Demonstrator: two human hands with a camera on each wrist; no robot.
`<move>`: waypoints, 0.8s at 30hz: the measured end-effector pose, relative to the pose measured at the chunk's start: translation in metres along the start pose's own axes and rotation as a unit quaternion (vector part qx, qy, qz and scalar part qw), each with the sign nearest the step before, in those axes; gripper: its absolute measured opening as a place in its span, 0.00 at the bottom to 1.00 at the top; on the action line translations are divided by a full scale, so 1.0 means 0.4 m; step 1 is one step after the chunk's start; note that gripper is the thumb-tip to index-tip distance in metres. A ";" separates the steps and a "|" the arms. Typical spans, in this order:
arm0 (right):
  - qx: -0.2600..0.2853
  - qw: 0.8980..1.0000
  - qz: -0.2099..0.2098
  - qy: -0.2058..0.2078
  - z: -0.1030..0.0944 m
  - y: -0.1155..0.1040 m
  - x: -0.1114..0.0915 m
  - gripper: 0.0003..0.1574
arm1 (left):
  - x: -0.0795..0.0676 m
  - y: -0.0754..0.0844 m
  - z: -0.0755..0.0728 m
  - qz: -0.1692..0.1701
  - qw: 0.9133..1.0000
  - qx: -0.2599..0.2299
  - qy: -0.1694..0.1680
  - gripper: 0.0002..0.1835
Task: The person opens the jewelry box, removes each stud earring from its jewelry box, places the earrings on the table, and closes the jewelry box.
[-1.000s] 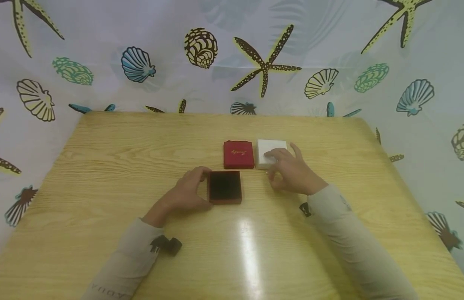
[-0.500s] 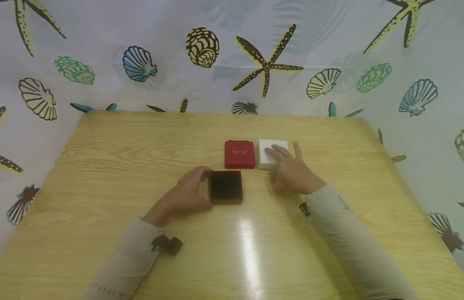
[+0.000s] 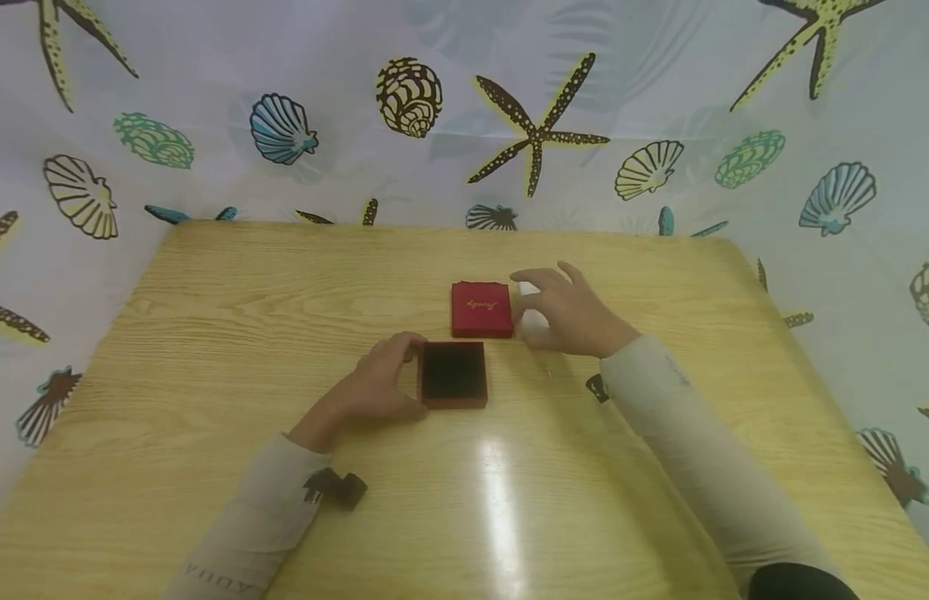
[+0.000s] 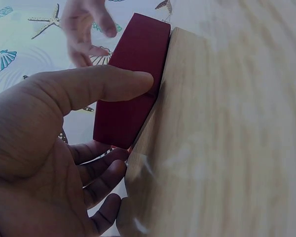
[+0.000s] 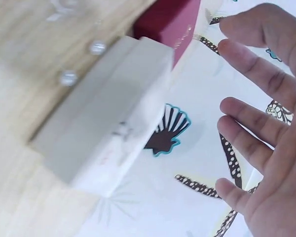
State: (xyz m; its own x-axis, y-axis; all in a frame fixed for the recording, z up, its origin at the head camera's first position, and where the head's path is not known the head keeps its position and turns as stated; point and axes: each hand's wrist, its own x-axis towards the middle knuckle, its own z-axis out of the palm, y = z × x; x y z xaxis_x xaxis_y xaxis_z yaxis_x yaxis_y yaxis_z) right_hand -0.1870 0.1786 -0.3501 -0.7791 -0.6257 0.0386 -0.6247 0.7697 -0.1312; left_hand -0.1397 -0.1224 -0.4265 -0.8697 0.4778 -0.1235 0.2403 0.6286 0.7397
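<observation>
My left hand (image 3: 377, 383) grips the left side of a red jewelry box base (image 3: 456, 403) with a black inside. Its thumb lies along the near wall in the left wrist view, the fingers behind. My right hand (image 3: 572, 312) hovers over a small white box (image 5: 103, 108), covering most of it in the head view. Its fingers are spread and relaxed around nothing in the right wrist view. Two small clear round pieces (image 5: 67, 78), like beads or earrings, lie beside the white box. One tiny shiny piece (image 3: 549, 372) shows in the head view.
A red lid (image 3: 482, 310) with gold lettering lies behind the box base, just left of the white box. Everything is on a light wooden table (image 3: 284, 275). A white curtain (image 3: 329, 183) with shells and starfish hangs around its back and sides.
My right hand's thumb and finger have parted from their ring shape, and the hand has moved up and left over the white box. My left hand stays on the box base.
</observation>
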 end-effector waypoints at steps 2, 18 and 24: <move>0.000 1.000 -0.007 -0.011 -0.010 -0.008 0.032 0.12 | 0.000 -0.005 0.001 0.002 1.000 -0.001 -0.001 0.50; 0.032 0.991 0.011 -0.128 0.040 -0.004 0.190 0.37 | 0.001 -0.011 0.002 0.003 1.000 0.003 -0.003 0.49; 0.065 0.984 0.039 -0.161 0.045 -0.013 0.209 0.44 | -0.006 -0.006 -0.007 0.002 1.000 -0.009 -0.002 0.48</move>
State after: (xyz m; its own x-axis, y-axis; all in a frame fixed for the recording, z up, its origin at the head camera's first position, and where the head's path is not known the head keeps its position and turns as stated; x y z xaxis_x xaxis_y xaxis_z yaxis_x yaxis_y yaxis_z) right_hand -0.2478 0.1201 -0.3638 -0.7548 -0.5889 -0.2889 -0.5354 0.8076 -0.2471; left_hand -0.1393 -0.1265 -0.4261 -0.8667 0.4832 -0.1237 0.2362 0.6160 0.7515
